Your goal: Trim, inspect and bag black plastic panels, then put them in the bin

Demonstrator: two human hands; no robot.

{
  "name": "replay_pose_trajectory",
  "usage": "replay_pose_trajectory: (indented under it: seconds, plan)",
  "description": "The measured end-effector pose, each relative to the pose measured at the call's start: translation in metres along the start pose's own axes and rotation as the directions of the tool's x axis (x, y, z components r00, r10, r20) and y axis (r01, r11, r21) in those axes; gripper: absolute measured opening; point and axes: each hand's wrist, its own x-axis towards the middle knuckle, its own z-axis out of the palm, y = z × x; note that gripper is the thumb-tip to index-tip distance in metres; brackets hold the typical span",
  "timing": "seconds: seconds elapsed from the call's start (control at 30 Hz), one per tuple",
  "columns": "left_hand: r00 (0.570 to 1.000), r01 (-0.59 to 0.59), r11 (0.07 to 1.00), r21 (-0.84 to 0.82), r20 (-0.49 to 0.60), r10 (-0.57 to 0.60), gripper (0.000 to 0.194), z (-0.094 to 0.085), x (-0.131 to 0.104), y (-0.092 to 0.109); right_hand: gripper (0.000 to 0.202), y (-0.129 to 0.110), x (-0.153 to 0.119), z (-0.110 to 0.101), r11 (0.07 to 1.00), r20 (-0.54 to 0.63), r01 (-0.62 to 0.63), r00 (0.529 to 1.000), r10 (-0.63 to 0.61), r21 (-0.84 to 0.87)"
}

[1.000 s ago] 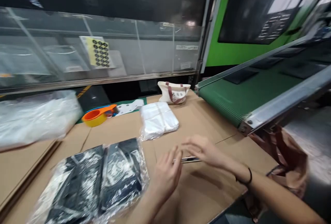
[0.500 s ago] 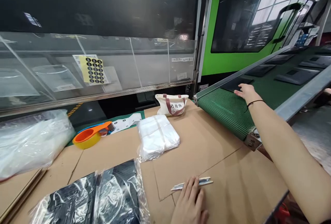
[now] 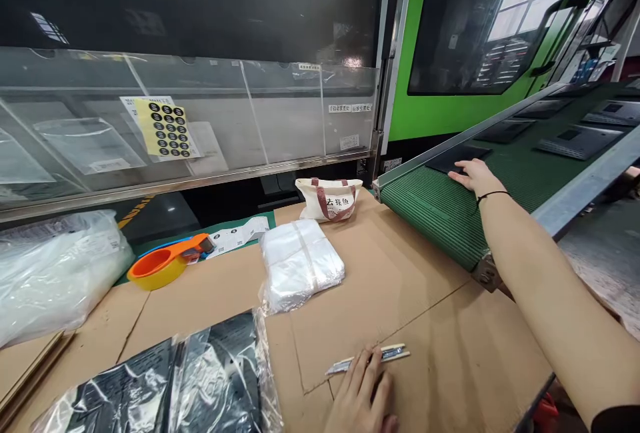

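My left hand (image 3: 361,393) lies on the cardboard at the bottom middle, fingers stretched out and apart. Its fingertips rest across a slim item like a utility knife (image 3: 393,352), covering the middle of it. Out to the right, my right hand (image 3: 473,175) reaches over the green conveyor belt (image 3: 430,200). Its fingers are extended at the near edge of a thin dark panel (image 3: 459,157) lying on the belt; whether they touch it is hard to tell. Two black panels in clear plastic bags (image 3: 215,376) lie left of my left hand.
A stack of clear bags (image 3: 303,263) and a cloth bag (image 3: 330,200) sit mid-table. Orange and yellow tape rolls (image 3: 160,270) stand near a large plastic bundle (image 3: 60,273). More dark panels (image 3: 580,142) lie along the belt. A metal rail (image 3: 470,136) edges it.
The view has shifted slightly, so the table things appear a little further left. My right hand stays over the belt by the dark panel; my left hand stays on the utility knife.
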Motion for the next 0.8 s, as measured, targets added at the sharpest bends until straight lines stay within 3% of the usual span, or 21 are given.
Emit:
replay_pose_trajectory:
  seconds: [0.2,0.33,0.4,0.47,0.5,0.53,0.57,0.6,0.63,0.7,0.73,0.8]
  plan:
    - [0.999,0.013,0.999,0.034,-0.036,-0.011,0.044,-0.005,0.005,0.001,0.035,0.002,-0.008,0.006,0.997,-0.018,-0.076,0.997,0.076,0.017]
    - [1.0,0.03,0.999,-0.026,0.009,-0.03,0.047,-0.008,0.005,0.001,0.033,-0.012,-0.024,0.008,0.998,-0.039,-0.048,0.998,0.049,0.028]
    - [0.995,0.092,0.989,-0.119,0.039,-0.088,0.052,-0.006,0.003,0.002,0.03,-0.024,-0.04,0.01,0.999,-0.021,0.005,1.0,-0.004,0.046]
    - [0.975,0.217,0.934,-0.284,0.009,-0.224,0.054,-0.005,0.0,0.002,0.024,-0.032,-0.066,0.011,0.995,0.033,0.08,0.996,-0.082,0.066]
    - [0.938,0.314,0.863,-0.396,-0.009,-0.346,0.053,-0.007,0.0,0.002,0.02,-0.033,-0.083,0.012,0.99,0.078,0.119,0.989,-0.125,0.076]
    - [0.87,0.418,0.743,-0.522,-0.005,-0.493,0.049,-0.011,0.002,0.001,0.016,-0.03,-0.102,0.011,0.985,0.141,0.153,0.976,-0.164,0.084]
    - [0.767,0.506,0.567,-0.65,0.038,-0.641,0.046,-0.016,0.004,-0.001,0.014,-0.024,-0.124,0.01,0.98,0.222,0.177,0.956,-0.193,0.089]
    - [0.631,0.561,0.335,-0.757,0.129,-0.765,0.043,-0.024,0.008,-0.004,0.018,-0.014,-0.148,0.007,0.978,0.319,0.187,0.925,-0.206,0.089]
    - [0.503,0.552,0.086,-0.83,0.249,-0.827,0.044,-0.034,0.013,-0.008,0.022,-0.002,-0.173,0.004,0.981,0.435,0.18,0.879,-0.195,0.075]
    - [0.342,0.33,-0.332,-0.884,0.439,-0.831,0.051,-0.054,0.023,-0.018,0.028,0.028,-0.222,-0.006,0.989,0.642,0.146,0.757,-0.122,0.016]
    - [0.315,0.203,-0.459,-0.865,0.502,-0.806,0.055,-0.063,0.028,-0.023,0.035,0.044,-0.244,-0.011,0.992,0.72,0.129,0.69,-0.077,-0.017]
    - [0.318,0.008,-0.583,-0.813,0.554,-0.769,0.057,-0.078,0.034,-0.031,0.042,0.077,-0.279,-0.022,0.989,0.844,0.094,0.534,0.046,-0.113]
